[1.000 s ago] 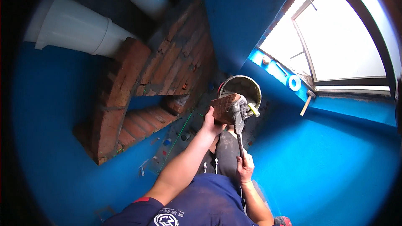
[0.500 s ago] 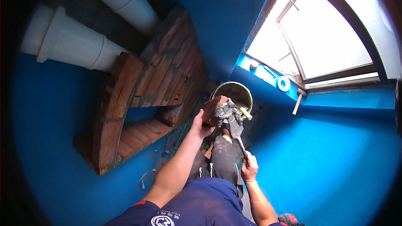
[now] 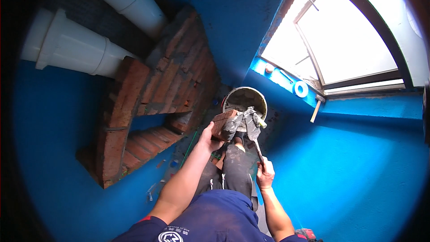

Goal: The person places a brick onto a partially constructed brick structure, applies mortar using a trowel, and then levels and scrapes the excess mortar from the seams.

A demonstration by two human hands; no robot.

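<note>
My left hand is wrapped round a red brick, which I hold up in front of my knees. Grey mortar coats the brick's right side. In my right hand is the handle of a trowel. Its blade, smeared with mortar, points away from me right beside the coated side; whether the two touch I cannot tell. Just beyond both stands a round bucket with grey mortar inside. A small yellow-green piece shows behind the blade, its kind unclear.
To the left rises a brick structure with a gap low down, and two white pipes run behind it. Blue walls surround me. A hammer and a white ring-shaped roll rest on the sill by the open window. A red object lies low right.
The trowel blade has moved a little farther from me along the brick's coated side. The mortar there has changed shape and looks more spread. Both hands keep their holds.
</note>
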